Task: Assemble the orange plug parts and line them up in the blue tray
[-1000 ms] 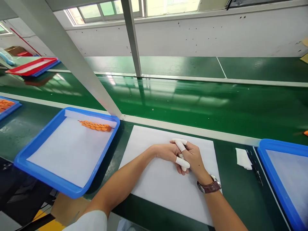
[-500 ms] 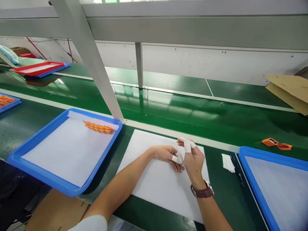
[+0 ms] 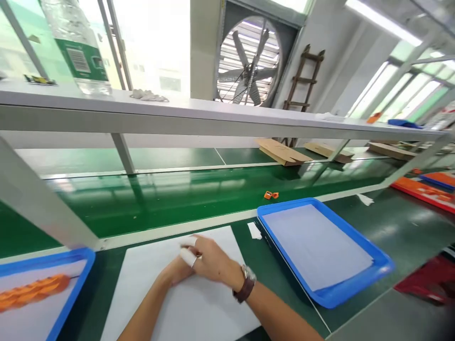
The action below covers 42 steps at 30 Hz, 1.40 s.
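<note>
Over a sheet of white paper (image 3: 142, 289) my two hands meet. My right hand (image 3: 215, 260), with a watch (image 3: 247, 284) on the wrist, lies across the fingers of my left hand (image 3: 176, 271). A white-wrapped finger (image 3: 187, 256) shows where they touch. My right fingers are bent and closed against the left hand; anything between them is hidden. The left fingers are mostly covered and blurred. To the left, a blue tray (image 3: 76, 284) lined with paper holds a row of orange pieces (image 3: 35, 291).
On the right stands another blue tray (image 3: 330, 298) lined with paper. A small white scrap (image 3: 254, 230) lies beside it. An orange part (image 3: 271, 195) rests on the green belt (image 3: 199, 194). A shelf (image 3: 199, 118) crosses above, bearing a plastic bottle (image 3: 80, 52). Flattened cardboard (image 3: 282, 151) lies behind.
My view has swung up and to the right, bringing the fan and right-hand tray into sight. My right hand has turned and moved over my left fingers.
</note>
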Tool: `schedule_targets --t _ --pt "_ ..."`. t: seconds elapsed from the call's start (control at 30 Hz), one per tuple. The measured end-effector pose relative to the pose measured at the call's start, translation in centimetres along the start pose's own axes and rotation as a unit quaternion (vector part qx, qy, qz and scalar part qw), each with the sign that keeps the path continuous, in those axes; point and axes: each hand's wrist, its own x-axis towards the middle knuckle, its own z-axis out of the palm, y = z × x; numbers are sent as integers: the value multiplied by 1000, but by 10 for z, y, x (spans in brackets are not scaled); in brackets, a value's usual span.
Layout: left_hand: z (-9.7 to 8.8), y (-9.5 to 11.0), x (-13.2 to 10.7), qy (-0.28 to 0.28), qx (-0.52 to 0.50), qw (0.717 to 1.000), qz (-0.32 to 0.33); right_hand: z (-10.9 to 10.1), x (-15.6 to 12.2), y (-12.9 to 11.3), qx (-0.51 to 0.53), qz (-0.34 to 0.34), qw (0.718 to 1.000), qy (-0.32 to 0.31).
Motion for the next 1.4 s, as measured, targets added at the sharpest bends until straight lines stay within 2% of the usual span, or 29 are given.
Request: schedule_targets --t 0.07,0.13,0.27,0.37,0.47,0.6,0.7,0.8,0.93,1.03,1.1,1.17,1.27,1.33,1.4 --pt "0 -1 6 -49 8 999 -23 -34 3 42 -117 55 991 22" --pt "1 -2 10 -86 -11 995 -41 -71 6 92 -165 109 979 42" --pt "0 -5 13 -96 -42 993 -59 -149 4 184 -238 234 940 63" --pt "-1 -6 15 -94 -63 991 -79 -194 -3 229 -275 318 905 65" --pt "0 -3 18 -94 -91 987 -96 -215 -9 256 -287 373 881 51" --pt "0 2 21 -92 -115 983 -114 -220 -5 270 -265 400 877 11" --pt "1 5 21 -88 -116 982 -118 -215 5 261 -234 375 897 -11" --pt "3 7 20 -89 -106 984 -110 -194 14 230 -201 296 934 -22" --pt "10 13 16 -58 -104 988 -100 -130 10 161 -154 153 974 -59" --pt "15 23 10 -15 -98 993 -64 -78 -6 109 -124 73 985 -99" --pt "16 30 3 -3 -44 999 -32 -53 -17 83 -110 42 987 -111" --pt "16 34 -6 5 13 1000 -5 -40 -25 64 -101 26 988 -113" --pt "13 31 -24 30 42 998 19 -35 -30 47 -35 32 993 -112" --pt "12 24 -36 70 54 995 43 -34 -32 40 85 73 987 -111" --pt "11 14 -45 112 75 988 76 -29 -33 36 226 130 959 -110"
